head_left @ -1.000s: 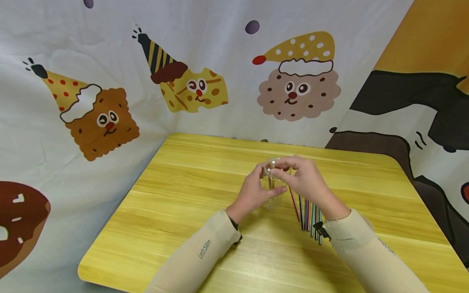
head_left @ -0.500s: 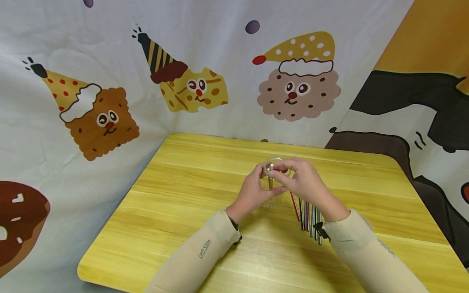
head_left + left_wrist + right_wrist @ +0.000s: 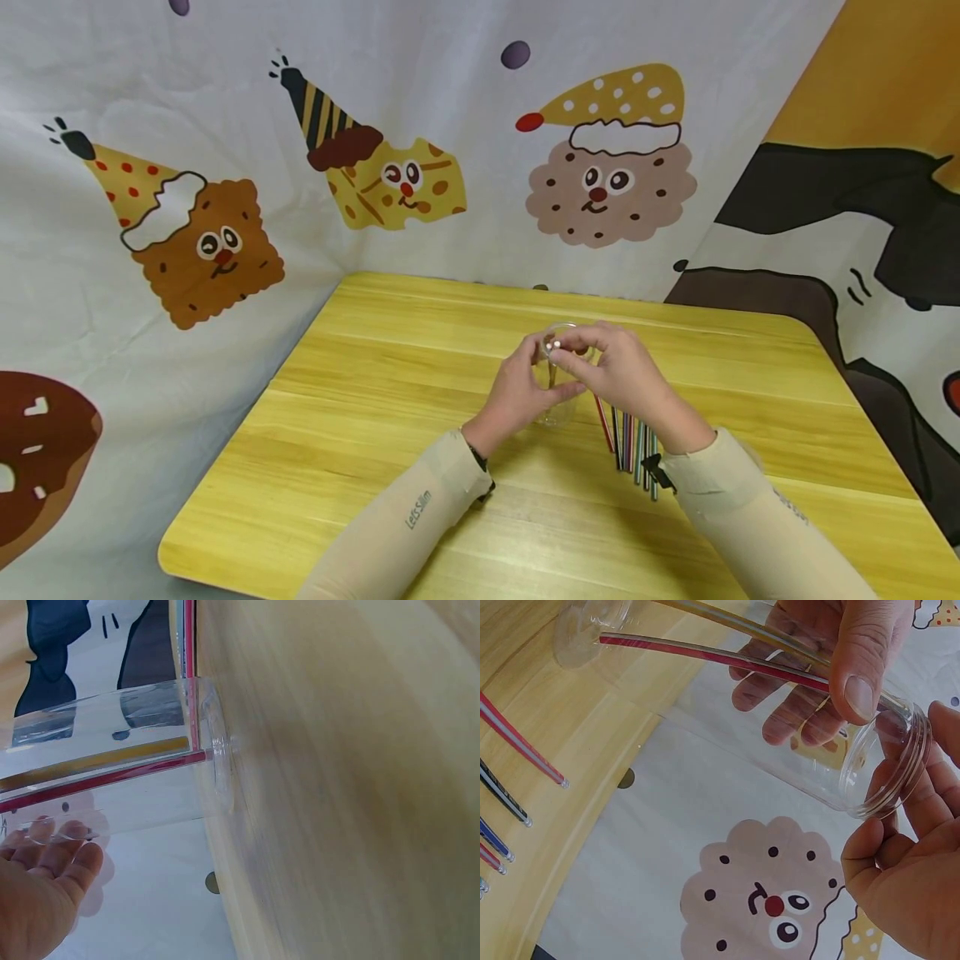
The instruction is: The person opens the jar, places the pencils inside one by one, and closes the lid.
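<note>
My left hand (image 3: 517,387) grips a clear plastic jar (image 3: 557,412) round its upper part, thumb on the near side. Inside lie a gold stick (image 3: 742,631) and a red stick (image 3: 705,653), both thin, with white tips showing at the jar's mouth in the head view. My right hand (image 3: 624,367) is at the mouth, its thumb and forefinger pinching the gold stick by its white tip. In the left wrist view the red stick reaches the jar's base, while the gold one ends slightly short of it. The left thumb hides part of both in the right wrist view.
Several more thin coloured sticks (image 3: 628,446) lie side by side on the wooden table (image 3: 420,358), below the right wrist. A white cloth (image 3: 450,50) with cartoon biscuits hangs behind the table's far edge.
The gold stick has gone down into the jar, its white tip sinking to about the level of the red one's. The right hand has dipped slightly with it; the left hand keeps its place.
</note>
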Available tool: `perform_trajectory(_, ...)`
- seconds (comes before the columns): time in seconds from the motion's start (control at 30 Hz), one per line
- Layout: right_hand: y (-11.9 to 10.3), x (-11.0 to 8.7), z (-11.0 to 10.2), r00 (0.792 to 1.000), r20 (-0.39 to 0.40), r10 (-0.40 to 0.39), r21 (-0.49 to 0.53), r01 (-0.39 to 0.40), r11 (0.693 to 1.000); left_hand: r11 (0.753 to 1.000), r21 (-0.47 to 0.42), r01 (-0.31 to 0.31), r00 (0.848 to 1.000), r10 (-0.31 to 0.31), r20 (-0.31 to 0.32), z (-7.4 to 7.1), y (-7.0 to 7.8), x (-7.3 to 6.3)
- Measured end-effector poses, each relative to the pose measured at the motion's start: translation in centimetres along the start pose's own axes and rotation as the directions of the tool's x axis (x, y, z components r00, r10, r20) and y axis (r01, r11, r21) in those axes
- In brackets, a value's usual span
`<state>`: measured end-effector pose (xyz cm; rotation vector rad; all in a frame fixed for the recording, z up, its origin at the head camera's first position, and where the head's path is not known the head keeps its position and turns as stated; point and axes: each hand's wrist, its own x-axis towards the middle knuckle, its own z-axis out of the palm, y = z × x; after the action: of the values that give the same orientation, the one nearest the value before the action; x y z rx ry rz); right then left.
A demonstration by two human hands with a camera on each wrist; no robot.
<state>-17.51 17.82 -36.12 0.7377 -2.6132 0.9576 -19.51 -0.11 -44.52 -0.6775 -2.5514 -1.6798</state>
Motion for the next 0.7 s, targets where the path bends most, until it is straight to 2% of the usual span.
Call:
perform_trajectory(0.5, -0.03, 0.08, 0.05, 1.0, 0.0, 0.015, -0.003, -0.015, 1.0, 1.0, -0.001, 0.004, 1.0, -0.004, 0.0, -0.04, -0.05, 0.02)
perform_trajectory(0.7, -0.24, -0.03, -0.71, 0.996, -0.033, 0.084, 0.02, -0.083, 0.996, 1.0, 0.003, 0.014, 1.0, -0.014, -0.004, 0.0, 0.09, -0.02)
